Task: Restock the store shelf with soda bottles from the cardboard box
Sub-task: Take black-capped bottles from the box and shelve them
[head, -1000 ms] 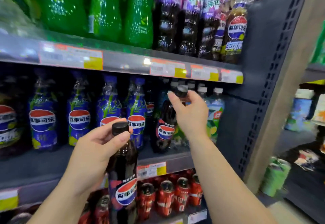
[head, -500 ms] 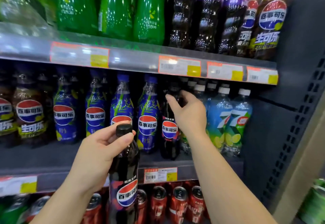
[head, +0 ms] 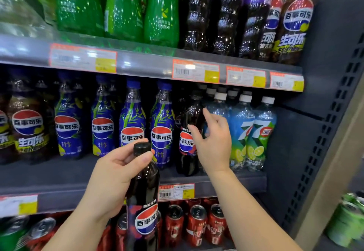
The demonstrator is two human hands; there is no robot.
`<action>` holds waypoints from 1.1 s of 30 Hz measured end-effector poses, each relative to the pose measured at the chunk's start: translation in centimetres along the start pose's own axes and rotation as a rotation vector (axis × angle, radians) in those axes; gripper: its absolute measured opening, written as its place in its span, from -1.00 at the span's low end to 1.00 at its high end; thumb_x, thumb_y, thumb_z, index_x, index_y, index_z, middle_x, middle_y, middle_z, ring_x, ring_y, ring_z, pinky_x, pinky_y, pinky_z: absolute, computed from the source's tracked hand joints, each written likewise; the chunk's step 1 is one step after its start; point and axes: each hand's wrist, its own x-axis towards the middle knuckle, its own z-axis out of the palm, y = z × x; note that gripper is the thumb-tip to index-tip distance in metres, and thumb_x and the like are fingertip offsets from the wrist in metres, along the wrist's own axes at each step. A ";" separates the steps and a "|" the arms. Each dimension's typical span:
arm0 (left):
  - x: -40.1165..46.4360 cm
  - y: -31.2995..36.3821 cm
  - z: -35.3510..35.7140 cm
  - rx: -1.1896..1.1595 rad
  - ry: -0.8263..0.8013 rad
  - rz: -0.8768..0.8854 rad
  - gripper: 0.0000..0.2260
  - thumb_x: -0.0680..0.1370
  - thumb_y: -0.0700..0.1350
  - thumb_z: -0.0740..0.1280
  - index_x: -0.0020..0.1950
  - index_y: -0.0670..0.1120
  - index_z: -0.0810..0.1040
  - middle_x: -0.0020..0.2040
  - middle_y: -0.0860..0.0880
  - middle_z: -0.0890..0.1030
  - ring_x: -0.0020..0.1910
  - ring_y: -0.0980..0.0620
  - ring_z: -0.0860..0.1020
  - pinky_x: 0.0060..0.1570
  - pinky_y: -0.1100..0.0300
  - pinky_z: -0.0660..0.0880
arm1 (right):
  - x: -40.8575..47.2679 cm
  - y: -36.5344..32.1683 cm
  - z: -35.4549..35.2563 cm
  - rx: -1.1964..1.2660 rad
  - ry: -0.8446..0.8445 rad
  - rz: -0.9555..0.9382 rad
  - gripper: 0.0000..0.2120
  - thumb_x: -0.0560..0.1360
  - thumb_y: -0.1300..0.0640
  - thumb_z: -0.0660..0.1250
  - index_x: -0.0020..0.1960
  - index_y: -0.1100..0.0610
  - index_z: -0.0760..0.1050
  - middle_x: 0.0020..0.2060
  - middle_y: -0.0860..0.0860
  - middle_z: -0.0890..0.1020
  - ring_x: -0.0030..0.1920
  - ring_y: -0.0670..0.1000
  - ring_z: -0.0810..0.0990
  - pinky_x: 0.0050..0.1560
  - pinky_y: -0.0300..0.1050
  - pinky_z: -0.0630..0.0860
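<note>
My left hand (head: pixel 114 174) grips the neck of a dark cola bottle (head: pixel 143 201) with a black cap, held upright in front of the middle shelf (head: pixel 59 179). A second dark cola bottle (head: pixel 187 132) stands on that shelf between the blue bamboo-label bottles (head: pixel 162 124) and the 7-Up bottles (head: pixel 246 132). My right hand (head: pixel 212 140) hovers just right of it with relaxed, spread fingers and holds nothing. No cardboard box is in view.
The top shelf carries green bottles (head: pixel 122 8), purple-label bottles (head: pixel 226 14) and tall cola bottles (head: pixel 293 20). Red cans (head: pixel 195 225) fill the bottom shelf. A dark perforated upright (head: pixel 325 132) closes the shelf on the right. Price tags (head: pixel 196 71) line the shelf edges.
My right hand set the dark bottle on the middle shelf, let go of it and drew back a little to the right. My left hand kept its bottle; the camera turned right.
</note>
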 end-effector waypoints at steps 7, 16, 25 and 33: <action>-0.5 -0.1 -0.3 -0.020 0.022 -0.035 -0.64 0.17 0.00 0.56 -0.06 -0.05 0.70 -0.15 0.00 0.72 -0.16 0.15 0.64 -0.23 0.37 0.53 | -4.2 0.4 -2.1 -0.045 -0.240 0.034 -0.83 0.47 -0.05 0.39 0.01 -0.02 0.53 -0.15 -0.14 0.53 -0.17 -0.14 0.50 -0.14 -0.11 0.52; -0.8 0.0 -0.2 -0.002 0.025 0.012 -0.72 0.42 -0.22 0.44 -0.23 0.21 0.71 -0.19 0.04 0.73 -0.20 0.21 0.66 -0.28 0.40 0.53 | -5.7 -0.4 -1.3 -0.321 -0.918 0.162 -0.43 0.54 -0.33 0.00 0.42 -0.06 0.36 0.23 0.06 0.43 0.27 0.09 0.43 0.27 -0.04 0.39; -1.1 0.6 -1.0 0.012 0.077 0.031 -0.77 0.34 -0.18 0.42 -0.18 0.15 0.72 -0.15 0.01 0.73 -0.16 0.18 0.66 -0.23 0.40 0.53 | -3.1 0.1 2.6 -0.470 -1.205 0.287 -0.50 0.67 -0.05 -0.12 0.56 0.10 -0.02 0.51 0.13 0.21 0.47 0.18 0.24 0.42 0.03 0.27; -1.3 0.6 -0.9 0.034 0.084 -0.001 -0.77 0.32 -0.16 0.41 -0.15 0.15 0.72 -0.11 0.01 0.73 -0.11 0.16 0.65 -0.19 0.37 0.55 | -2.7 -0.5 2.6 -0.451 -1.140 0.338 -0.51 0.66 0.05 -0.04 0.53 0.23 0.05 0.48 0.17 0.27 0.43 0.20 0.31 0.35 0.01 0.32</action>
